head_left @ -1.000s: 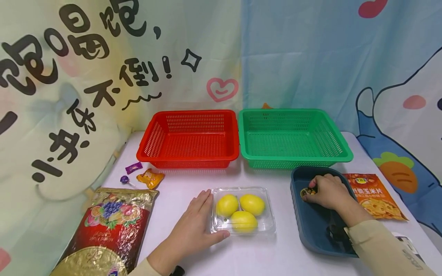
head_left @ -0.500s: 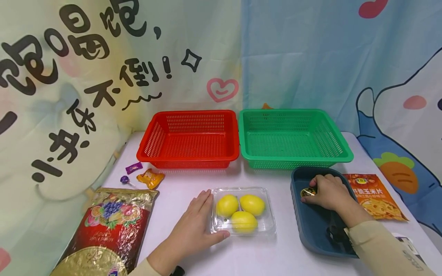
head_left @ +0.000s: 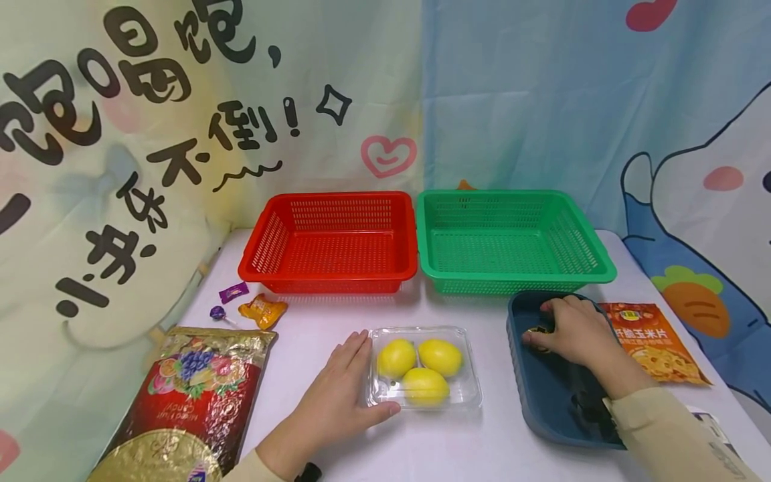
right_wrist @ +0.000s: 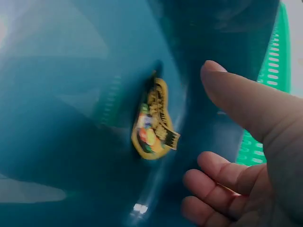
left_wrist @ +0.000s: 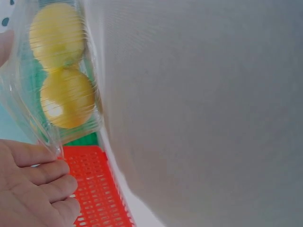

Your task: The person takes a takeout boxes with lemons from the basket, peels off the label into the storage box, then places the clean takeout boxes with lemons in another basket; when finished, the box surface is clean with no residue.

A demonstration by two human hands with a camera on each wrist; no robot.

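My left hand [head_left: 337, 381] rests on the table beside a clear plastic box [head_left: 466, 391], its extended fingers and thumb along the left side. Inside the box are 3 lemons [head_left: 442, 357], two of which show in the left wrist view. My right hand [head_left: 578, 338] reaches into a dark blue tray [head_left: 554, 402]. In the right wrist view a small black-and-gold wrapped candy [right_wrist: 152, 123] lies in the tray, apart from the spread thumb [right_wrist: 236, 94] and fingers. From the head view, the thumb partly covers this candy.
Red [head_left: 328, 286] and green [head_left: 518, 284] baskets stand side by side at the back. At left lie a large candy bag [head_left: 193, 402], an orange packet [head_left: 262, 311], a lollipop [head_left: 217, 313] and a purple sweet [head_left: 233, 292]. An orange snack bag [head_left: 659, 348] lies right of the tray.
My right hand has shifted slightly back and its thumb has moved over the candy, covering more of it in the head view. The left hand and the box stay still.
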